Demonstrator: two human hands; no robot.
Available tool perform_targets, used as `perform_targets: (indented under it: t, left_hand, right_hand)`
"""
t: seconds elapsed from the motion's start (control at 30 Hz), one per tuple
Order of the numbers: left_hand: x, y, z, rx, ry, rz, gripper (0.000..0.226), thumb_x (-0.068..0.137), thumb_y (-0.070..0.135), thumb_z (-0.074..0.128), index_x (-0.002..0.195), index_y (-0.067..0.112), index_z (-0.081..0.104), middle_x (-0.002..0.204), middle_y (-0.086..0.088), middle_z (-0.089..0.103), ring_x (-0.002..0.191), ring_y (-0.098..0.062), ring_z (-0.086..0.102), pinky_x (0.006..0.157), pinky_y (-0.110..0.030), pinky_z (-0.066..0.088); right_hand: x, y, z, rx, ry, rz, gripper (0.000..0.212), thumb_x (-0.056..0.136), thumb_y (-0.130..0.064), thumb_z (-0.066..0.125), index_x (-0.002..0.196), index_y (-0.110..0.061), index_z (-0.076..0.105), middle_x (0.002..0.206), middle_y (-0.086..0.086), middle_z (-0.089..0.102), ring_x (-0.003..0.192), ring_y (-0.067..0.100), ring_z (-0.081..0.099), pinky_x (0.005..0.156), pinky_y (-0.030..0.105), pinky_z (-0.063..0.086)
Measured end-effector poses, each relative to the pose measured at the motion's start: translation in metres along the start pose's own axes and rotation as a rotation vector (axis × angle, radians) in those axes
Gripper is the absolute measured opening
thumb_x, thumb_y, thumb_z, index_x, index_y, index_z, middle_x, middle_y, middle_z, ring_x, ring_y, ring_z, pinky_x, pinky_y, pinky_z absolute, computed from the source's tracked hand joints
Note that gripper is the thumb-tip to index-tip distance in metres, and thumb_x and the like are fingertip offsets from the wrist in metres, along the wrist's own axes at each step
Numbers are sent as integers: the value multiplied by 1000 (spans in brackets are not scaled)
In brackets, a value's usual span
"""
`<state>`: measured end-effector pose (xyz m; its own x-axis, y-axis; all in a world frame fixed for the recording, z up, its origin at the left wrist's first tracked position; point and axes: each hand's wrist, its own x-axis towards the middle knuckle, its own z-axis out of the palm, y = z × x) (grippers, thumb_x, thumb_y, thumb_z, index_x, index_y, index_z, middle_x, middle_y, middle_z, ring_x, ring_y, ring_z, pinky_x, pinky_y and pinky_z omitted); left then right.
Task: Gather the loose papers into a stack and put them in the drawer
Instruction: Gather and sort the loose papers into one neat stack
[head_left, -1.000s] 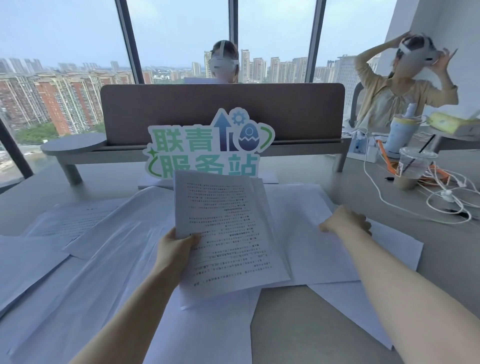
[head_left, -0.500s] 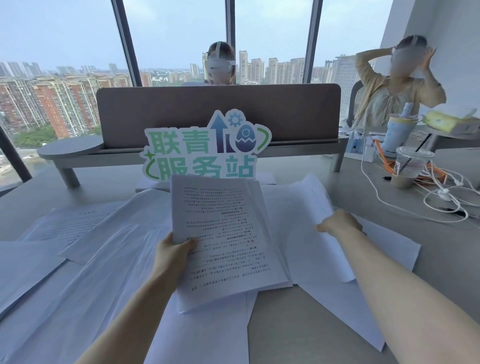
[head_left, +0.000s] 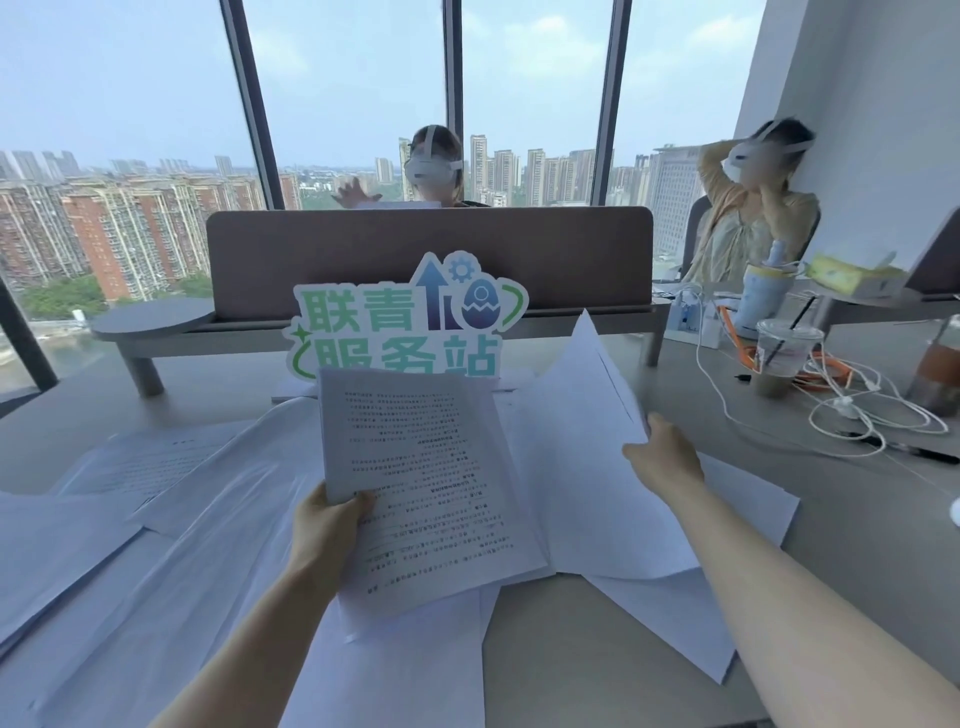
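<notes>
White papers (head_left: 582, 467) carry black print; the sign (head_left: 410, 317) is green, blue and white.

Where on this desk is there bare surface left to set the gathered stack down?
Bare desk shows near the front edge, between the sheets under the left hand and the right forearm. More lies right of the white sheets, before the cables. The left half is papered over; the far right corner holds cups.

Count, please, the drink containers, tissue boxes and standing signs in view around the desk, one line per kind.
Drink containers: 3 (lidded plastic cup, pale blue bottle, glass of brown drink)
Tissue boxes: 1 (yellow tissue box)
Standing signs: 1 (green sign)
Total: 5
</notes>
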<state>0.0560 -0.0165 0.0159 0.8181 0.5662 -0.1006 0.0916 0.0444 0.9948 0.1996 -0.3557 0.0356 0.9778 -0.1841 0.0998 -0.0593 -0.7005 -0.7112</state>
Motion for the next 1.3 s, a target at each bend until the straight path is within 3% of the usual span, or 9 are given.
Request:
perform_targets:
  t: [0.2, 0.37, 0.63, 0.7, 0.8, 0.9, 1.0, 1.1, 1.3]
  left_hand:
    - [-16, 0, -5, 1, 3, 18, 24, 83, -4, 62, 95, 17, 67, 95, -12, 71, 86, -34, 68, 81, -46, 56]
    - [-25, 4, -10, -14, 31, 27, 24, 83, -3, 63, 99, 14, 67, 95, -12, 72, 88, -34, 68, 82, -48, 57]
    - [-37, 13, -20, -12, 86, 87, 22, 83, -2, 61, 100, 11, 66, 96, -14, 71, 87, -33, 68, 84, -48, 56]
    - [-40, 16, -24, -14, 111, 109, 22, 84, -1, 61, 103, 10, 64, 98, -15, 70, 90, -34, 67, 84, -46, 55]
    - [-43, 21, -30, -13, 131, 143, 21, 85, 0, 61, 103, 10, 64, 100, -16, 70, 90, -33, 66, 82, -44, 54]
    - [-47, 28, -34, -30, 115, 146, 21, 86, 2, 60, 105, 10, 65, 101, -16, 70, 83, -31, 66, 78, -42, 54]
    - [-52, 37, -36, -62, 74, 156, 22, 88, 5, 58, 107, 13, 64, 98, -12, 71, 82, -30, 66, 72, -39, 56]
    - [-63, 48, -33, -150, 33, 176, 17, 89, 4, 58, 100, 15, 65, 86, -3, 69, 71, -23, 64, 59, -29, 50]
    - [-69, 65, -27, -389, -79, 144, 16, 92, 10, 57, 101, 18, 67, 86, -6, 70, 68, -24, 62, 68, -36, 54]
  right_hand:
    - [-27, -17, -21, -34, 173, -160, 16, 83, -18, 61, 82, -18, 45, 81, 8, 63, 74, 34, 57, 59, 35, 42]
    - [-47, -39, -39, -10, 350, -300, 28, 88, -21, 63, 115, -17, 58, 96, 12, 71, 86, 40, 63, 67, 37, 45]
    - [-81, -85, -71, 29, 601, -430, 20, 90, -23, 65, 100, -6, 67, 82, 25, 69, 79, 45, 61, 62, 34, 31]
    - [-88, -99, -80, 146, 629, -461, 17, 88, -22, 66, 79, -8, 59, 73, 22, 65, 68, 39, 54, 61, 33, 31]
    - [-95, -115, -88, 302, 603, -489, 32, 84, -18, 66, 67, -8, 41, 57, 9, 49, 62, 31, 41, 58, 36, 35]
    - [-102, -127, -90, 514, 484, -466, 28, 81, -16, 66, 69, 4, 51, 64, 18, 58, 60, 23, 45, 58, 33, 40]
    - [-107, -133, -84, 699, 348, -376, 29, 80, -13, 71, 63, -2, 50, 59, 7, 52, 55, 8, 38, 58, 29, 36]
    - [-110, -131, -73, 782, 240, -301, 17, 79, -12, 72, 73, 1, 63, 66, 0, 61, 58, 8, 49, 62, 28, 42]
    - [-118, -117, -45, 895, 39, -155, 13, 80, -8, 72, 73, -20, 73, 75, -1, 72, 71, 19, 64, 72, 37, 54]
